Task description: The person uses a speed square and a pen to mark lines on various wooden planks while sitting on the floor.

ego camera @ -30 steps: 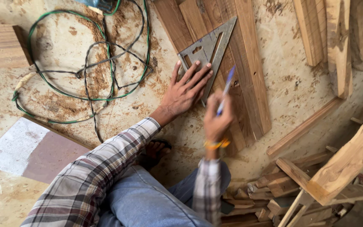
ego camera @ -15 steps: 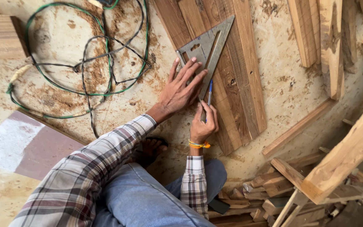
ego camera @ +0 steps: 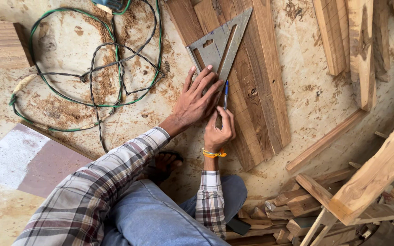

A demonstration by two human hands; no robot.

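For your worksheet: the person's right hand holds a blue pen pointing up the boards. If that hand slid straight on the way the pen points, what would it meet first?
Probably the slanted edge of the metal triangle square, which the pen in the right hand already runs beside on the wooden boards.

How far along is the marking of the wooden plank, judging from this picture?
Done: the metal triangular square lies on the wooden plank. In hand: the left hand presses the square flat while the right hand holds a blue pen at its edge. Left: no finished line is visible yet.
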